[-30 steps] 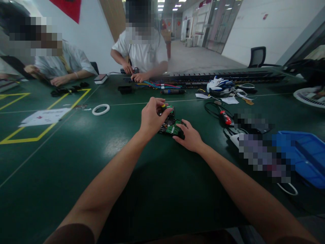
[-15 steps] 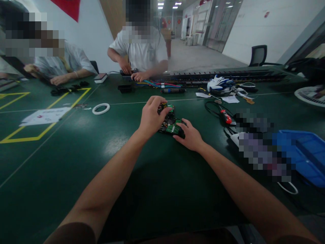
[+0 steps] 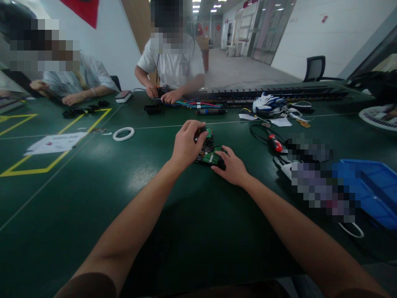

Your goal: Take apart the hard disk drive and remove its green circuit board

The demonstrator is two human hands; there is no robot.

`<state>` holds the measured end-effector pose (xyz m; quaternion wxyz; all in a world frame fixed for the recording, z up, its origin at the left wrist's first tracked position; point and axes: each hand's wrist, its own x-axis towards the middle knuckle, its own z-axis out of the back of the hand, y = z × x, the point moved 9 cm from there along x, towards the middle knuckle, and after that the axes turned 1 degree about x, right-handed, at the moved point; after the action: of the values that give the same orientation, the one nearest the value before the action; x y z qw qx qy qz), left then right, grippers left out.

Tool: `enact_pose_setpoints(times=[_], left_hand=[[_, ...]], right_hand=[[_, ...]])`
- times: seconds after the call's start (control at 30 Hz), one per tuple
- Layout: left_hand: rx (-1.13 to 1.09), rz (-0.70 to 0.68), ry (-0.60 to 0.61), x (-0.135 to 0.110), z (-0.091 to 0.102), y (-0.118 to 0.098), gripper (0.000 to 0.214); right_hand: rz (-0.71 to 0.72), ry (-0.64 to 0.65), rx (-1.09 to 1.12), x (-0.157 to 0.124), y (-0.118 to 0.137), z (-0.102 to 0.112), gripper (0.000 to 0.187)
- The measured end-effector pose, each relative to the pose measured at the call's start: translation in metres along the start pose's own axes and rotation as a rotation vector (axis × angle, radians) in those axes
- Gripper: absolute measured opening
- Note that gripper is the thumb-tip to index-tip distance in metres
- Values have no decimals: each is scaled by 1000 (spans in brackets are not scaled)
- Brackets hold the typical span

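Note:
A black device with a green circuit board (image 3: 211, 155) lies flat on the dark green table (image 3: 93, 194) in front of me. My left hand (image 3: 186, 145) is closed in a pinch over the board's far end, gripping a small dark tool whose shape I cannot make out. My right hand (image 3: 232, 166) rests on the near right corner of the device, fingers curled against its edge and holding it down.
A red-handled screwdriver (image 3: 274, 143) and black cable lie to the right, with a blue tray (image 3: 370, 188) beyond. A white ring (image 3: 123, 133) and a paper sheet (image 3: 54, 142) sit at left. Two other people work across the table, by coloured wires (image 3: 198, 104) and white gloves (image 3: 266, 101).
My left hand has dropped slightly and curled tighter over the board; the yellow tip seen between its fingers earlier is now hidden. My right hand has stayed put.

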<state>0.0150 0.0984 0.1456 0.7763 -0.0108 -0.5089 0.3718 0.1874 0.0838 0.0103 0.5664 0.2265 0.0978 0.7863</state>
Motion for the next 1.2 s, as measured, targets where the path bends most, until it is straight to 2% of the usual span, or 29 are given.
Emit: enact_pose_setpoints(times=[0.3, 0.87, 1.2], left_hand=[[5, 31, -33, 0, 1, 1, 28], [-11, -53, 31, 2, -1, -8, 22], [-16, -75, 29, 2, 0, -12, 24]], right_hand=[[2, -12, -11, -1, 2, 0, 64], [6, -21, -55, -4, 10, 3, 62], [-13, -6, 13, -2, 2, 2, 63]])
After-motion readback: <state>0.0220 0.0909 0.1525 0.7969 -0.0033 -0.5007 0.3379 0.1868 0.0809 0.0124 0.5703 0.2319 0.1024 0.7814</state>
